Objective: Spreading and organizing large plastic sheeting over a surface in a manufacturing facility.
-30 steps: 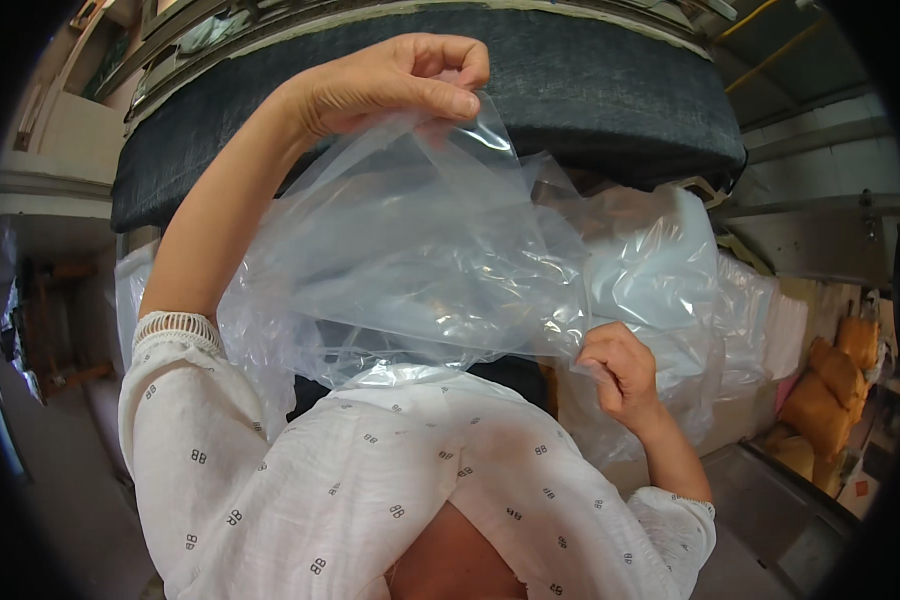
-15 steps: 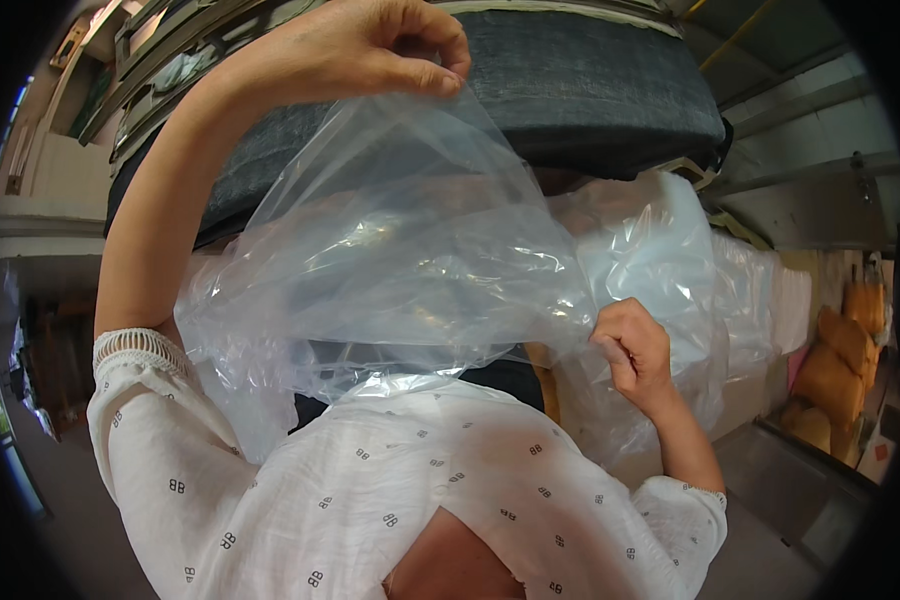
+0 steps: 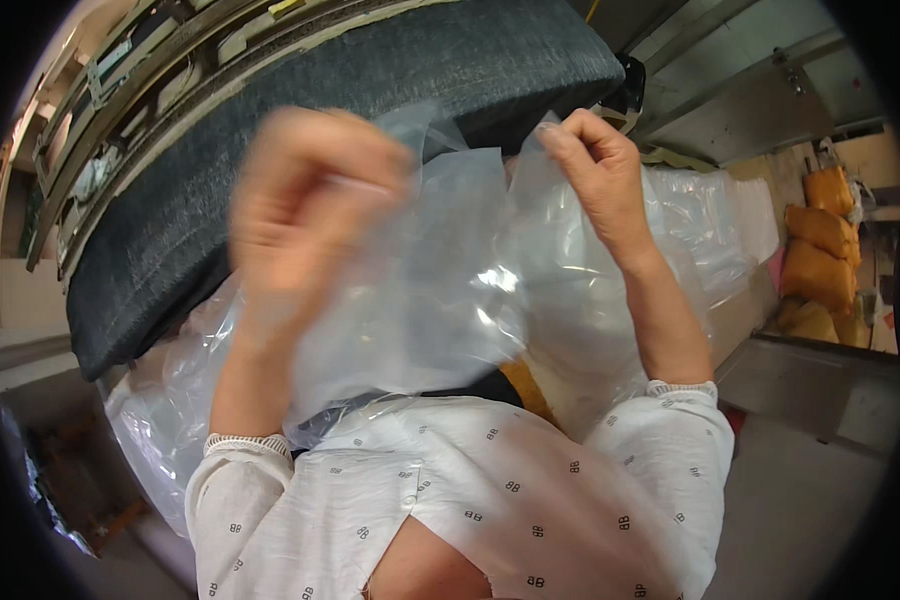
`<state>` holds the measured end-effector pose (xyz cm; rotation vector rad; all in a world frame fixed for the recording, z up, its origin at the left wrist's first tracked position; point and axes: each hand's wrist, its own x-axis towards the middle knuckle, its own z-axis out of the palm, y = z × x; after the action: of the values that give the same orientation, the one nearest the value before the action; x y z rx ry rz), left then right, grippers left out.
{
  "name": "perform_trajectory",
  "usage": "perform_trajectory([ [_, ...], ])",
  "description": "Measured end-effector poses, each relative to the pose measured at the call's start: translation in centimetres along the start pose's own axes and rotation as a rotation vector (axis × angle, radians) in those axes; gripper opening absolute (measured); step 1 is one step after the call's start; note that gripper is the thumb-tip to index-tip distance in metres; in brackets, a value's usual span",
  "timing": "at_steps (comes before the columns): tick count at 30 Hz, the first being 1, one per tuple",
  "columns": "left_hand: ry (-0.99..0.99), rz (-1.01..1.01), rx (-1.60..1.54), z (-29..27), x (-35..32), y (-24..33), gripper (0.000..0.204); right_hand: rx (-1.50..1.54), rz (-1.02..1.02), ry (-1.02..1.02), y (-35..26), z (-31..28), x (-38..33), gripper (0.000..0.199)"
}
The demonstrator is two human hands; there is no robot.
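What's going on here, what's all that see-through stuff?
A person is handling clear plastic with both hands up. The right hand pinches an edge of it. The left hand is up by the plastic too, but too blurred to tell its grip. More plastic lies off to the right, and dark cloth lies beyond the hands.

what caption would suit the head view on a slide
Right hand pinching clear plastic, left hand a blur beside it, dark cloth beyond.
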<state>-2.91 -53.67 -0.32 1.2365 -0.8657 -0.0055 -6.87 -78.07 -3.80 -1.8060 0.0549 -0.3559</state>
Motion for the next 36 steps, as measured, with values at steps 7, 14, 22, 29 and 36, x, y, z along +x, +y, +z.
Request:
perform_trajectory([
  [7,0.092,-0.406,0.052,3.9,-2.3,-4.6,0.002,-0.215,-0.186,0.088,0.0,3.5,0.3,0.041],
  [14,0.22,-0.368,-0.122,3.6,-1.7,-5.6,0.007,-0.252,-0.34,0.115,0.0,4.3,-0.5,0.041],
  [22,0.123,-0.436,-0.096,2.2,-1.6,-6.6,0.01,-0.195,-0.34,-0.004,-0.6,4.3,-1.6,0.027],
  [29,0.151,-0.263,-0.107,-0.1,-0.3,-7.2,0.008,-0.441,-0.289,0.111,1.4,0.6,-4.9,0.021],
  [36,0.343,0.118,0.477,-16.4,0.4,-4.8,0.025,-0.986,0.177,-0.426,9.3,-11.3,-13.7,0.013],
])
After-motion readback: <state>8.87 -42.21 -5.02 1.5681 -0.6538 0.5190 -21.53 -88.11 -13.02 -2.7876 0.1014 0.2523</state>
